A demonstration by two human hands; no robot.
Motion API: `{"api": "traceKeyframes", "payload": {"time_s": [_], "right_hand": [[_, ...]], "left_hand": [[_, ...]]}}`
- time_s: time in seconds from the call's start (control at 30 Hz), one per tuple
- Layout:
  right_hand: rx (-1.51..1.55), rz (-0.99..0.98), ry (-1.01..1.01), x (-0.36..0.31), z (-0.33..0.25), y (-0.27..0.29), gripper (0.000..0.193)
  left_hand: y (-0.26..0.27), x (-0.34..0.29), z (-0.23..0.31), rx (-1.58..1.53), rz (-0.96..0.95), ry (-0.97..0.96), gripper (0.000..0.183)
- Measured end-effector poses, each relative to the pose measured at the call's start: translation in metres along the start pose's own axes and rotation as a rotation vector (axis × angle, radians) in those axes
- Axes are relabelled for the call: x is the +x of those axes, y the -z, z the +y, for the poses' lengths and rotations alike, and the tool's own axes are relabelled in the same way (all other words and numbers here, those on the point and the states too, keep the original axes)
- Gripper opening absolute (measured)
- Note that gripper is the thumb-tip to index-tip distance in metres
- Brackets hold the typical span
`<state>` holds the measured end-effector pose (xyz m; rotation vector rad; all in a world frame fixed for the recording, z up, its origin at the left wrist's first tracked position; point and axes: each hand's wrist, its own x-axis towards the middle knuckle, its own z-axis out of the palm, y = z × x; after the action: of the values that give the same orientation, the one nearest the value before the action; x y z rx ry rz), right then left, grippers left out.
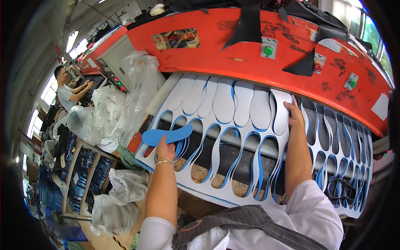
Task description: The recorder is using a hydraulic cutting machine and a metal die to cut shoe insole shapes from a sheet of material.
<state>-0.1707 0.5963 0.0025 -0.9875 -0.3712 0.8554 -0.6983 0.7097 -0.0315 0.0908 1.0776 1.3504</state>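
Note:
Pinched in my left hand [165, 151] is a blue insole [167, 135], its blue face up, above the left end of a cut sheet. My right hand [295, 113] has its thumb on the white face of another insole [280, 111], which is slightly lifted at the sheet's far edge; the fingers are partly hidden behind it. The cut sheet [196, 182], white on top and blue beneath, has empty insole-shaped holes along its near side. Several white insoles [223, 100] still sit in its far row, under the red machine.
A red machine beam [216, 46] spans the far side, with a green button [268, 51] and a red button [318, 66]. Dark scraps hang over it. Clear plastic bags [110, 112] and a shelf of blue pieces [85, 166] stand left. Another person [66, 91] works far left.

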Motion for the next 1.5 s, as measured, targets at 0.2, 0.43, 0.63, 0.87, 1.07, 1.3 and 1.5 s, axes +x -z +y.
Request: {"api": "traceKeyframes", "payload": {"time_s": [0.2, 0.43, 0.63, 0.87, 1.07, 1.3, 1.5], "right_hand": [[0.133, -0.165, -0.015, 0.008, -0.003, 0.022, 0.058], [-0.997, 0.399, 0.377, -0.027, 0.002, -0.064, 0.030], [-1.252, 0.355, 0.545, -0.112, 0.047, -0.145, 0.035], [-1.043, 0.304, 0.335, -0.196, 0.052, -0.183, 0.030], [-0.621, 0.170, 0.034, -0.130, 0.043, -0.167, 0.051], [-0.970, 0.511, -0.176, -0.013, 0.028, -0.102, 0.057], [-0.248, 0.202, -0.366, 0.020, 0.028, -0.104, 0.059]], "left_hand": [[-0.049, 0.007, -0.017, -0.012, 0.058, -0.354, 0.032], [-0.152, -0.051, -0.045, 0.648, -0.524, -0.749, 0.028], [-0.200, -0.083, -0.129, 0.517, -1.030, 0.030, 0.056], [-0.186, -0.084, -0.102, 0.193, -1.469, 0.746, 0.061], [-0.239, -0.038, -0.043, 0.363, -1.350, 0.300, 0.053], [-0.297, -0.056, 0.021, 1.274, -1.657, -1.535, 0.017], [-0.324, -0.046, -0.062, 1.540, -1.805, -1.831, 0.019]]}}
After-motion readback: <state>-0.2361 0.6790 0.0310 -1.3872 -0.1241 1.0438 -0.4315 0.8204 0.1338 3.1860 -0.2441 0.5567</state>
